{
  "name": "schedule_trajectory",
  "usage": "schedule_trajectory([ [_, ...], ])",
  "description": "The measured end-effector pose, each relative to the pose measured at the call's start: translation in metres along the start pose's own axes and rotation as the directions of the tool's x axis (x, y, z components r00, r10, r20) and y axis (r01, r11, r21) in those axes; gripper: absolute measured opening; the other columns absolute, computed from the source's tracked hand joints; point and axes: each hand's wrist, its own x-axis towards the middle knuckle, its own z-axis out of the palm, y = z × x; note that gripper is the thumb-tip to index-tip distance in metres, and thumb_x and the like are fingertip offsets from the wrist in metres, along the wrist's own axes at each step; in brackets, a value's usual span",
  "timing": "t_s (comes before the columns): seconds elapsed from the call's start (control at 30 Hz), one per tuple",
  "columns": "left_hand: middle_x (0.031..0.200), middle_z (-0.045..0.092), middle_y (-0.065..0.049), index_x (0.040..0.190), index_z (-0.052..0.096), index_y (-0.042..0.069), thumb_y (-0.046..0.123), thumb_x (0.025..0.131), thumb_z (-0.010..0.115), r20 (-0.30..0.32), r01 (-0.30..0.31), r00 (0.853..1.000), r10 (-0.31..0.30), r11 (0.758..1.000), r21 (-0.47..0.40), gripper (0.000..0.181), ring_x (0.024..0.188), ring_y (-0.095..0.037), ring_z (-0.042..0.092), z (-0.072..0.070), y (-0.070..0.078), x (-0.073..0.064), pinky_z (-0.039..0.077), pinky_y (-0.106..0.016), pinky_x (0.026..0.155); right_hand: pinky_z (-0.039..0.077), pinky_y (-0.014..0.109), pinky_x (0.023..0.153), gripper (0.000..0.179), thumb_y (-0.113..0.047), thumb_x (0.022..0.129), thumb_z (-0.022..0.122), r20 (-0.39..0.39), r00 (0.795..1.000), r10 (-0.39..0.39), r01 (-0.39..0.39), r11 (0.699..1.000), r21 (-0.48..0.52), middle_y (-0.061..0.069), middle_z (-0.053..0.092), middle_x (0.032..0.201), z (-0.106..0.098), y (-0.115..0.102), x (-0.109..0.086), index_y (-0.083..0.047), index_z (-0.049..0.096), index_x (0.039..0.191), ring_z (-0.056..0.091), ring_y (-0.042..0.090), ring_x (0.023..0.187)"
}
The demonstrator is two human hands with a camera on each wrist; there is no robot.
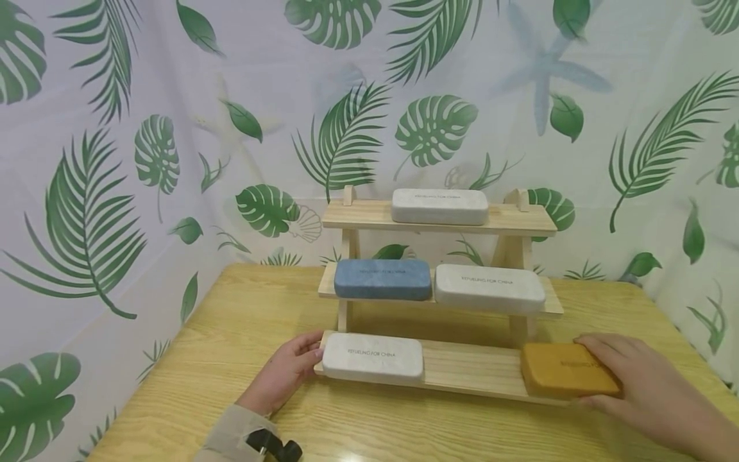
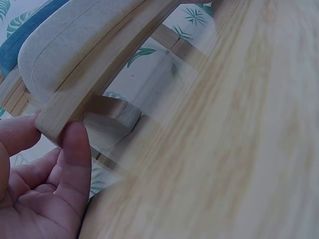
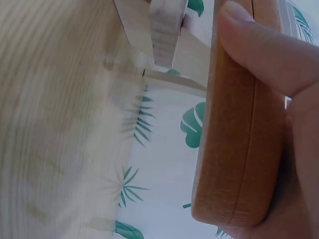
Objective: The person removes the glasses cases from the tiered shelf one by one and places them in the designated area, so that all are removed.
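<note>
A three-tier wooden display rack (image 1: 473, 367) stands on the table. At the left end of its bottom shelf my left hand (image 1: 281, 377) pinches the board between thumb and fingers; the left wrist view shows this shelf end (image 2: 52, 119) up close. Beside that hand lies a white glasses case (image 1: 372, 367) on the bottom shelf. My right hand (image 1: 646, 385) grips an orange glasses case (image 1: 560, 378) at the shelf's right end, and part of the case juts past the board. Its side seam shows in the right wrist view, with my thumb (image 3: 269, 55) across it.
On the middle shelf a blue glasses case (image 1: 382, 285) and a white one (image 1: 489, 289) lie side by side. Another white case (image 1: 440, 210) lies on the top shelf. Behind the wooden table (image 1: 254, 308) hangs a leaf-print cloth (image 1: 242, 154).
</note>
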Motion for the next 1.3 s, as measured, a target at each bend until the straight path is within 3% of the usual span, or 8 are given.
schedule_trajectory([
  [0.3,0.142,0.050,-0.023,0.155,0.030,-0.006,0.015,0.107,0.053,0.004,-0.006,1.000,0.006,1.000,0.008,0.057,0.120,-0.024,0.058,-0.001,-0.001,0.000,0.053,-0.035,0.094,0.040,0.069,0.088,0.092,-0.047,0.062,0.094,-0.056,0.998,-0.026,0.024,0.999,-0.042,0.022,0.054,0.133,-0.001,0.014,0.000,-0.003,0.058,0.134,0.047,0.050,0.117],
  [0.5,0.140,0.051,-0.022,0.154,0.030,-0.006,0.017,0.107,0.054,0.011,-0.004,1.000,0.004,1.000,-0.005,0.058,0.117,-0.024,0.059,-0.003,-0.003,0.001,0.054,-0.034,0.091,0.042,0.065,0.086,0.092,-0.039,0.059,0.097,-0.097,0.993,-0.060,0.055,0.997,-0.052,0.023,0.054,0.128,-0.002,0.023,0.004,0.002,0.058,0.132,0.050,0.047,0.111],
  [0.8,0.141,0.051,-0.022,0.154,0.031,-0.006,0.014,0.107,0.053,0.003,0.001,1.000,-0.001,1.000,-0.005,0.056,0.117,-0.024,0.059,-0.002,-0.003,0.001,0.053,-0.036,0.092,0.040,0.065,0.085,0.089,-0.037,0.060,0.097,-0.117,0.992,-0.040,0.033,0.998,-0.058,0.022,0.053,0.124,0.001,0.048,0.008,0.003,0.058,0.130,0.048,0.046,0.108],
  [1.3,0.140,0.051,-0.022,0.154,0.031,-0.006,0.013,0.107,0.053,0.002,0.005,1.000,-0.005,1.000,-0.010,0.056,0.117,-0.023,0.059,-0.001,-0.002,0.001,0.052,-0.034,0.093,0.032,0.072,0.089,0.089,-0.030,0.070,0.093,-0.063,0.996,0.055,-0.055,0.998,0.005,0.034,0.044,0.131,0.008,0.067,0.020,0.010,0.049,0.136,0.038,0.058,0.115],
])
